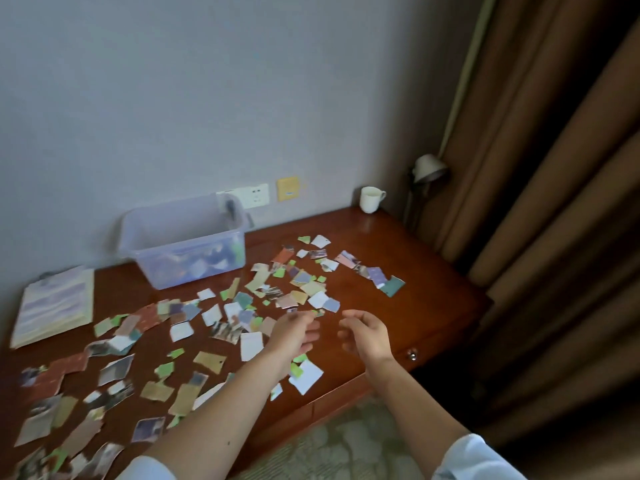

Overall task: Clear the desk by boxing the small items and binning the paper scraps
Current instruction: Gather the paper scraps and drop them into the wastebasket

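Several torn paper scraps (249, 306) in many colours lie scattered across the brown wooden desk (422, 306). A clear plastic box (183, 237) with small items inside stands at the back by the wall. My left hand (294, 332) hovers over the scraps near the desk's middle, fingers loosely curled, pinching at a small scrap by its fingertips; whether it holds the scrap is blurred. My right hand (367, 332) floats just to its right, fingers apart and curled, with nothing in it.
An open book (55, 303) lies at the back left. A white cup (370, 199) stands in the far right corner, beside a lamp (427, 171). Brown curtains (554, 202) hang to the right. A drawer knob (412, 355) shows on the desk front; carpet lies below.
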Tool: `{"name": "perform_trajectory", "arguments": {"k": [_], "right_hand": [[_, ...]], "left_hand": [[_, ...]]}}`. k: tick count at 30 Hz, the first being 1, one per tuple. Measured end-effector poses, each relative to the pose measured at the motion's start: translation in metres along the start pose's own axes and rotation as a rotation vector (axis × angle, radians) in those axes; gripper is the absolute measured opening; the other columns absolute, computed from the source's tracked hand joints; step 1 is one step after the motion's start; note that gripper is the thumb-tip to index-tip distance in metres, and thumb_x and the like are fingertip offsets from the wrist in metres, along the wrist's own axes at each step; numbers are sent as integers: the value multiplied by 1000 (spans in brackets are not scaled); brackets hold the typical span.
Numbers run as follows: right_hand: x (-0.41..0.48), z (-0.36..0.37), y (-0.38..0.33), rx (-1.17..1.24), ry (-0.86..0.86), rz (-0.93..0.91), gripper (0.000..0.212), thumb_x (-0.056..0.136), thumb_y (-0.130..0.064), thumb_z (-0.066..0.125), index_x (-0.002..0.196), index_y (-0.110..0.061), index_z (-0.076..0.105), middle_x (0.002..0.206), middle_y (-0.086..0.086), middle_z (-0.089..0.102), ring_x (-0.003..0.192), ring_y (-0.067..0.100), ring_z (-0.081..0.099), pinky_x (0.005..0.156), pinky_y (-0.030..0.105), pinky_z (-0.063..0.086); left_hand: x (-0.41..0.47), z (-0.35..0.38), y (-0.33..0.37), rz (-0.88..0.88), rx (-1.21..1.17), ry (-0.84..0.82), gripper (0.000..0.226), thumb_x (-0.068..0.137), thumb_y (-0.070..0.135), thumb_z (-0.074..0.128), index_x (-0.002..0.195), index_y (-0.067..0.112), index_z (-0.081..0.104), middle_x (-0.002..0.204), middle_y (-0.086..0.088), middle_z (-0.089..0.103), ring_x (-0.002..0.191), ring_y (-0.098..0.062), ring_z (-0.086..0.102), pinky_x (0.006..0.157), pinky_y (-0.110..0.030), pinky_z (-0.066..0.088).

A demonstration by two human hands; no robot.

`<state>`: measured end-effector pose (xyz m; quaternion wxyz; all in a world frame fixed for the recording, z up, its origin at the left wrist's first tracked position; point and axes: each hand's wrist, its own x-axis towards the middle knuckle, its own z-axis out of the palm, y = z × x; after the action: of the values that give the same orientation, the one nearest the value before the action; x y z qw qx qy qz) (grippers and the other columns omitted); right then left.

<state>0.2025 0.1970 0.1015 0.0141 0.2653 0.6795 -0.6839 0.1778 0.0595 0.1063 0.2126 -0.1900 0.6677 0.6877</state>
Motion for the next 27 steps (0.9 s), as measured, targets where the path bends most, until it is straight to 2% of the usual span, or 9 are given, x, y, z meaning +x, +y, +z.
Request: {"name": "perform_trajectory", "arguments": {"k": [7,11,16,20,22,25,27], "right_hand": [[56,-58,-2,0,149,11,12,95,-14,58,102,-20,65,96,2,68,88,18,66,69,23,55],[106,-83,-10,-10,203,17,11,95,-15,59,102,-23,63,98,-1,66,89,15,65,68,21,54],[173,-113,-27,-117,172,72,18,95,-13,58,112,-19,62,103,-1,64,92,12,62,68,21,52],[216,-128,-34,-232,135,90,22,94,-12,58,114,-18,61,105,-1,62,87,9,59,64,19,49],[234,-134,-33,-302,97,98,25,92,-12,61,115,-20,60,110,-1,62,89,8,58,66,20,49],[257,-139,-31,-414,25,113,29,90,-11,64,116,-21,59,117,1,61,96,9,57,65,17,47],[275,-139,-29,-503,-24,108,33,88,-12,66,118,-23,58,122,1,60,106,9,56,64,13,45]], "left_hand": [[56,73,11,-30,76,-100,25,96,27,55,118,15,59,113,-5,67,102,-20,65,91,-35,52],[98,116,24,-32,112,-136,19,97,25,55,113,18,60,114,-5,66,102,-19,65,82,-30,53],[158,159,45,-93,98,-159,19,98,21,53,115,16,58,113,-6,66,103,-20,65,86,-32,51],[200,184,51,-158,138,-194,11,98,23,52,107,18,57,107,-4,67,103,-19,64,95,-37,49],[219,193,51,-177,148,-176,12,98,19,51,108,16,57,109,-6,67,103,-20,63,94,-36,48],[237,200,47,-194,171,-151,13,97,12,51,107,15,57,100,-7,63,97,-19,60,83,-30,46],[247,204,47,-193,189,-142,13,95,9,50,104,14,58,87,-7,57,80,-15,54,66,-23,41]]}}
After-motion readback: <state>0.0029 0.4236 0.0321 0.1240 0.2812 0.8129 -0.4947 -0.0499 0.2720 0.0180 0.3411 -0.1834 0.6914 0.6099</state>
